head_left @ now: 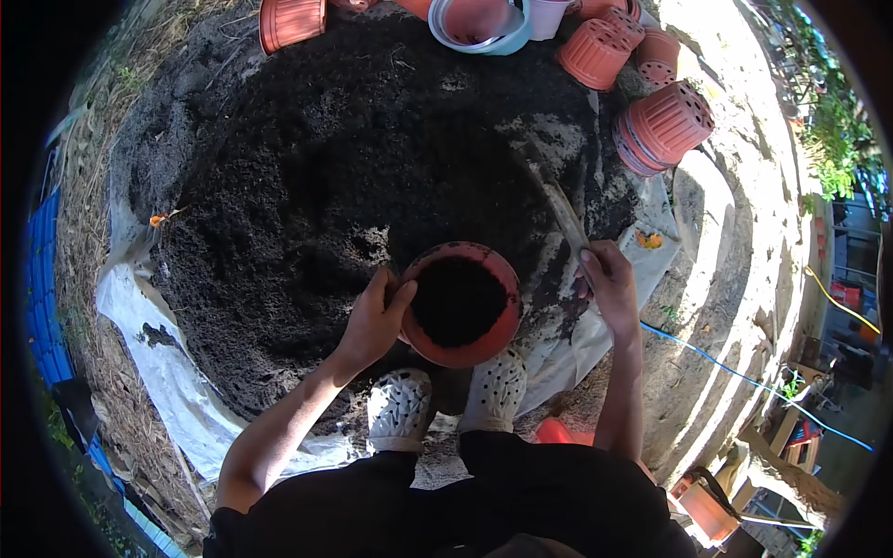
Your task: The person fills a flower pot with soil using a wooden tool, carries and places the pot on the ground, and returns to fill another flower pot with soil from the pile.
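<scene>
My left hand (pixel 377 316) is closed on the left rim of a reddish plastic flowerpot (pixel 507 321), thumb at the edge. Dark soil (pixel 459 299) fills much of the pot, which I see from above, over my shoes. To its right, my right hand (pixel 606 284) is wrapped round the near end of a long, narrow, greyish stick-like tool (pixel 561 206). The tool slants up and left across the soil. Its far end lies near the dark heap, and I cannot make out its shape there.
A broad heap of dark soil (pixel 307 186) lies on a white sheet (pixel 153 339). Stacked terracotta-coloured pots (pixel 665 126) and a light blue basin (pixel 512 39) stand along the far side. A blue hose (pixel 735 372) crosses the ground at right. My white clogs (pixel 400 409) are just below the pot.
</scene>
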`<state>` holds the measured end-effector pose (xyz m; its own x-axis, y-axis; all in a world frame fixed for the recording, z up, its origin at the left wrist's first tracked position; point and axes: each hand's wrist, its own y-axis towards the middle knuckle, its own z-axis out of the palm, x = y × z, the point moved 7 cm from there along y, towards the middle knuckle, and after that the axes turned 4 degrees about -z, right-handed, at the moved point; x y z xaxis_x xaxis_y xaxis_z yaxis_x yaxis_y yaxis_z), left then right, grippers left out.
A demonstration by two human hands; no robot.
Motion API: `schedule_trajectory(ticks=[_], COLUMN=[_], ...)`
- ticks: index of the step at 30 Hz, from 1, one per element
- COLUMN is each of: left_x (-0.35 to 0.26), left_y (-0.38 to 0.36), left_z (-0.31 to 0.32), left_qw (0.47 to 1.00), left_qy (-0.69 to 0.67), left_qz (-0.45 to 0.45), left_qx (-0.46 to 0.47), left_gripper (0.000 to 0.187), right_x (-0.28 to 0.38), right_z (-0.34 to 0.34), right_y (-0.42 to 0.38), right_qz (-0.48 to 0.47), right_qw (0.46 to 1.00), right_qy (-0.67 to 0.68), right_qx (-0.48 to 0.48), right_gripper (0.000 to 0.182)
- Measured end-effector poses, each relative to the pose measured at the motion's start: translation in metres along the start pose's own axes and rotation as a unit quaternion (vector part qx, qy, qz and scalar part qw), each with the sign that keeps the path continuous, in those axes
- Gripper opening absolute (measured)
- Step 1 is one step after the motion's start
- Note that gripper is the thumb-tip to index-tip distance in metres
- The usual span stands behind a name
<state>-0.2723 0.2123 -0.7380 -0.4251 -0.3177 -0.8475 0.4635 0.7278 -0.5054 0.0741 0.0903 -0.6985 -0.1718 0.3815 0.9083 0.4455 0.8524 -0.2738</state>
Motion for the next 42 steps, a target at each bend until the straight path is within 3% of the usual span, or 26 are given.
schedule_trajectory(ticks=[2,6,8,10,13,18,20,21,25,27,30,34,36,38,39,42], left_x=[0.003,-0.001,-0.010,-0.022,-0.022,-0.006,0.002,0.004,0.006,0.008,0.007,-0.002,-0.020,-0.022,-0.013,-0.013], left_y=[0.000,0.002,-0.011,-0.047,-0.053,-0.028,-0.022,-0.018,0.002,0.006,0.013,0.001,-0.025,-0.028,-0.009,-0.009], left_z=[0.001,-0.007,0.001,0.041,0.049,0.029,0.021,0.015,-0.001,0.001,0.002,0.006,0.024,0.028,0.017,0.013], left_qw=[1.000,0.996,0.988,0.991,0.998,0.999,0.999,0.998,0.996,0.991,0.994,0.996,0.986,0.982,0.992,0.993], left_qy=[-0.013,0.056,0.107,0.082,0.044,0.032,0.011,0.014,0.012,-0.109,-0.095,-0.077,0.091,0.115,0.084,0.086], left_qz=[-0.004,0.007,0.007,0.109,0.039,0.033,0.028,0.045,0.046,-0.069,-0.045,-0.042,0.142,0.151,0.092,0.077], left_qx=[0.004,-0.065,-0.110,-0.001,0.028,-0.023,-0.026,-0.036,-0.075,-0.026,-0.017,-0.029,-0.017,-0.003,-0.029,-0.032], left_gripper=[0.023,0.025,0.026,0.026,0.027,0.030,0.032,0.032,0.030,0.030,0.030,0.029,0.027,0.026,0.025,0.024], right_x=[-0.031,-0.075,-0.080,-0.065,-0.058,-0.061,-0.050,-0.045,-0.007,0.000,0.008,-0.001,-0.009,-0.017,-0.020,-0.031], right_z=[-0.012,0.009,0.037,0.066,0.085,0.077,0.080,0.077,0.057,0.046,0.031,0.005,-0.002,-0.008,-0.005,-0.004], right_y=[0.015,0.031,0.031,0.023,0.020,0.025,0.017,0.014,-0.002,-0.015,-0.026,-0.020,-0.012,-0.009,-0.007,0.000], right_qz=[0.033,0.061,-0.001,-0.022,-0.027,-0.056,0.102,0.102,0.023,-0.004,-0.078,-0.031,-0.018,0.003,0.005,0.020], right_qw=[0.994,0.968,0.967,0.974,0.984,0.991,0.992,0.992,0.997,0.997,0.992,0.999,0.999,0.996,0.996,0.992], right_qy=[-0.050,-0.196,-0.218,-0.201,-0.162,-0.119,0.056,0.058,0.058,0.058,0.020,0.010,0.014,-0.011,-0.010,-0.036], right_qx=[-0.094,-0.145,-0.130,-0.104,-0.065,-0.027,0.046,0.046,0.044,0.056,0.094,0.006,-0.037,-0.087,-0.085,-0.118], right_gripper=[0.017,0.021,0.023,0.024,0.025,0.025,0.023,0.023,0.015,0.013,0.012,0.012,0.013,0.016,0.016,0.020])
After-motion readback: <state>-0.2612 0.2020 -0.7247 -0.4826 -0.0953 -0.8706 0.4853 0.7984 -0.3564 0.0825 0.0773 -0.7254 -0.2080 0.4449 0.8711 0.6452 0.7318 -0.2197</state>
